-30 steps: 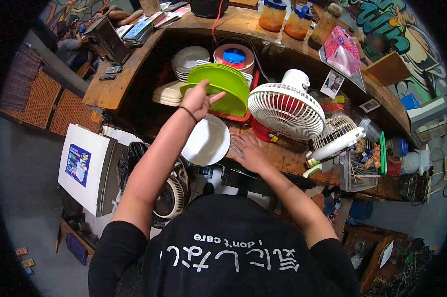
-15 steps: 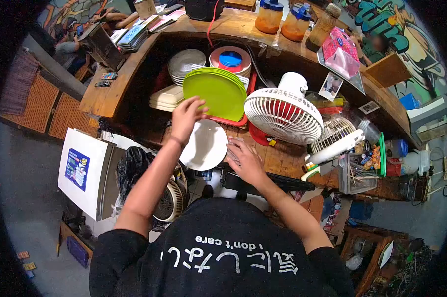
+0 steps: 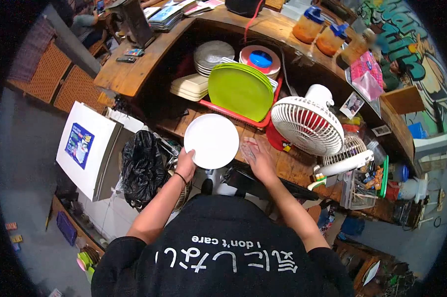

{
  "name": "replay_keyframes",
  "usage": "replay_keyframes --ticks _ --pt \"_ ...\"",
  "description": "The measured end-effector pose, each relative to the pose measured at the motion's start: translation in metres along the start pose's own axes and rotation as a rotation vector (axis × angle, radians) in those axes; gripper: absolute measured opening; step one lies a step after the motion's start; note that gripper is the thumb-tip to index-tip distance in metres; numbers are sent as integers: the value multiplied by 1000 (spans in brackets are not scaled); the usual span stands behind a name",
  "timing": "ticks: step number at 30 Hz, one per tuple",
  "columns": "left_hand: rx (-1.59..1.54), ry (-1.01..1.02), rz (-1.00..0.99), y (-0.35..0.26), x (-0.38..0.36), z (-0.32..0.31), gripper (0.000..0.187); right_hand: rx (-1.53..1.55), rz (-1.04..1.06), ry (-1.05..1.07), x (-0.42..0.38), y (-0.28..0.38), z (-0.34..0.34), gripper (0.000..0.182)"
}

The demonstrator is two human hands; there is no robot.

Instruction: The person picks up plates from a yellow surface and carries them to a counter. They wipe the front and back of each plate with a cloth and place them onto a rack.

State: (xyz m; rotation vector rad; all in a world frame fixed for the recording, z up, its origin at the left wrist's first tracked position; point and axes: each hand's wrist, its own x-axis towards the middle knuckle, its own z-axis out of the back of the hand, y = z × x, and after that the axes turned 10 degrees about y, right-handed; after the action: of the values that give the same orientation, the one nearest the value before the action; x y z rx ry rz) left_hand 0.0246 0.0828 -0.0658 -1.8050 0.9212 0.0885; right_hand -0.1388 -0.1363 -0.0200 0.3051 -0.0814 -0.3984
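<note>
A round white plate [image 3: 211, 141] is tilted at the near edge of the wooden counter. My left hand [image 3: 186, 164] grips its lower left rim. To the right of the plate, my right hand [image 3: 258, 154] rests near the counter top, with something thin and clear, perhaps plastic or a cloth, under its fingers. Beyond the plate, a stack of green plates [image 3: 241, 91] stands in a red tray [image 3: 229, 118]. Cream dishes [image 3: 189, 87] and a stack of grey plates [image 3: 213, 55] lie to the left, and a blue-centred plate stack [image 3: 260, 59] sits behind.
A white fan [image 3: 307, 123] stands right of the tray, with a second fan [image 3: 349, 161] beyond. A bin of utensils [image 3: 358, 190] is at the far right. A black plastic bag [image 3: 143, 166] and a white appliance [image 3: 87, 148] are at the left. Jars [image 3: 308, 25] line the upper ledge.
My left hand has come down from near the green plates to the white plate's rim. The plate now appears raised and tilted. The whole view has shifted.
</note>
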Motion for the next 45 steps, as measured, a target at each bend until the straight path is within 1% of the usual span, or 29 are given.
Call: replay_keyframes --ticks 2,3,5,6,8,9,11,12,14,16,18,19,20,22,23,25,26,27,29,30,32,33,34,36,39,40,42,44,45 --pt "-39 6 -76 -3 -7 11 35 163 82 14 -5 -21 -18 40" --pt "80 0 -104 -14 -17 11 38 163 89 20 -4 -24 -18 40" --pt "263 -8 -113 -34 -32 13 46 332 -86 53 -5 -26 -17 35" --pt "276 -5 -118 -45 -40 7 50 333 -84 55 -5 -18 -9 35" --pt "273 -21 -114 -56 -45 -4 45 551 -191 -109 -5 8 25 30" --pt "272 -21 -116 -57 -43 -6 45 550 -189 -110 -7 20 40 30" --pt "344 15 -126 -58 -40 -11 49 720 -83 -327 -11 44 69 30" --pt "346 23 -124 -59 -41 -18 49 717 -89 -333 -12 57 82 30" --pt "296 89 -134 -63 -45 -38 54 678 68 -553 -13 79 99 33" --pt "283 141 -100 -62 -48 -54 58 522 187 -463 -11 88 99 35" --pt "374 217 -61 -63 -55 -71 59 164 172 -214 -7 100 104 39" --pt "347 279 -101 -62 -56 -79 59 206 155 -91 -6 96 91 49" --pt "305 313 -96 -59 -56 -83 57 206 150 -96 -6 99 85 49" --pt "374 337 -207 -58 -58 -96 56 43 94 31 -12 106 77 60" --pt "374 346 -199 -56 -57 -99 56 23 146 64 -12 105 73 69" --pt "364 273 -279 -53 -52 -104 56 126 284 167 -19 107 68 70" --pt "348 248 -104 -51 -45 -91 57 170 374 238 -26 106 69 71" --pt "296 240 -127 -57 -48 -96 58 172 370 231 -33 102 73 71" --pt "245 234 -144 -63 -51 -99 59 178 510 396 -49 86 81 71" --pt "352 226 -171 -62 -51 -95 59 178 508 399 -52 74 83 71" --pt "452 214 -202 -55 -50 -92 60 -75 293 387 -43 50 85 74" --pt "558 218 -224 -45 -50 -91 60 -7 170 255 -34 51 89 78" --pt "668 228 -248 -41 -52 -96 60 10 141 180 -26 48 85 81" --pt "651 212 -246 -45 -55 -105 60 69 182 111 -12 64 73 82" --pt "536 220 -202 -60 -45 -104 60 155 437 312 -42 91 78 78" --pt "512 215 -317 -63 -45 -108 61 158 505 355 -51 90 84 75" --pt "576 247 -271 -68 -46 -103 62 88 424 471 -54 69 89 72" --pt "603 252 -251 -65 -51 -106 62 -8 231 381 -45 46 81 74" --pt "636 264 -231 -62 -55 -110 62 93 130 204 -37 43 79 77"
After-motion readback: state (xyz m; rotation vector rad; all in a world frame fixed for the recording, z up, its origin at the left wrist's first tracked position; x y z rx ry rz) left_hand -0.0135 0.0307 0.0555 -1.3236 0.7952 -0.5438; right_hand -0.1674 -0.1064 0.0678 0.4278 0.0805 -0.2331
